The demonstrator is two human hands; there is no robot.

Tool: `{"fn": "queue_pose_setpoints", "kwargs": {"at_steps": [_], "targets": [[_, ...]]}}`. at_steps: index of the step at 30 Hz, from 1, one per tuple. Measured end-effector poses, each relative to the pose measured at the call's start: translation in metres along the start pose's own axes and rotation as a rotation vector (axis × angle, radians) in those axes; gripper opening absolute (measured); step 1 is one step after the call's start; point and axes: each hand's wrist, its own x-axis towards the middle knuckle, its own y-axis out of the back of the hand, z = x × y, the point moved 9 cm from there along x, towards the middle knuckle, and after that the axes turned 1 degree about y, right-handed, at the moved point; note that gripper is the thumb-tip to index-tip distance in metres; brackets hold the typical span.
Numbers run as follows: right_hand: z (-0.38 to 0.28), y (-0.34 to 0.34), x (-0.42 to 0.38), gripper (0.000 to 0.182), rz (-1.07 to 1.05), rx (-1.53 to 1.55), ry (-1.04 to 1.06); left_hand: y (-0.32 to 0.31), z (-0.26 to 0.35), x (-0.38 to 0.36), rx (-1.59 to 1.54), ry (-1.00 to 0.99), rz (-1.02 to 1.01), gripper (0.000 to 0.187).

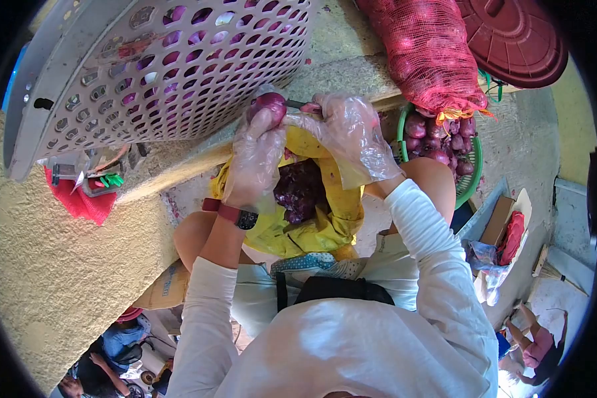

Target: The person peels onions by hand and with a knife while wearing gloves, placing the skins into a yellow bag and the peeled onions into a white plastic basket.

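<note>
In the head view my left hand [251, 156], in a clear plastic glove, is closed around a red onion [270, 109]. My right hand [355, 136], gloved the same way, grips a small knife [303, 105] whose dark blade points left and reaches the onion's side. Both hands are above a yellow sack [335, 229] with its mouth folded open between my knees. Dark purple onion skins [300, 190] lie inside it. A dark watch sits on my left wrist.
A grey perforated basket [245, 60] of onions stands at upper left on a concrete ledge [199, 162]. A red mesh sack [431, 53] of onions lies beside a maroon lid [511, 40]. Below it is a green basket [471, 189] of onions. Other people are in the lower corners.
</note>
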Motion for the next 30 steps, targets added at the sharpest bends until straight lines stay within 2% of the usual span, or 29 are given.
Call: {"fn": "queue_pose_setpoints", "kwargs": {"at_steps": [2,3,5,9,12,18,21,23,30], "targets": [[-0.002,-0.001,0.001,0.054,-0.033,-0.01,-0.031,0.003,-0.016,0.009,-0.281,0.012,-0.118,0.039],[-0.004,0.001,0.001,0.054,-0.034,-0.011,-0.032,-0.002,-0.015,0.009,-0.282,0.013,-0.118,0.039],[-0.009,0.002,0.001,0.059,-0.052,0.046,-0.035,-0.02,-0.018,0.008,-0.674,0.143,-0.192,0.044],[-0.017,-0.001,0.0,0.058,-0.001,-0.054,0.038,-0.016,-0.014,0.009,-0.644,0.072,-0.18,0.05],[-0.009,-0.003,-0.002,0.064,0.063,0.087,0.008,-0.031,-0.009,0.004,-0.676,0.065,-0.214,0.054],[-0.007,-0.007,-0.007,0.064,0.007,0.227,-0.089,-0.043,-0.003,-0.001,-0.737,0.071,-0.257,0.057],[-0.004,-0.012,-0.008,0.065,-0.001,0.239,-0.089,-0.038,-0.001,0.0,-0.712,-0.002,-0.257,0.062],[0.0,-0.015,-0.009,0.065,-0.021,0.277,-0.147,-0.037,0.001,-0.002,-0.675,-0.002,-0.222,0.061],[-0.003,-0.012,-0.009,0.066,-0.068,0.263,-0.131,-0.02,0.002,0.003,-0.552,0.001,-0.159,0.061]]}}
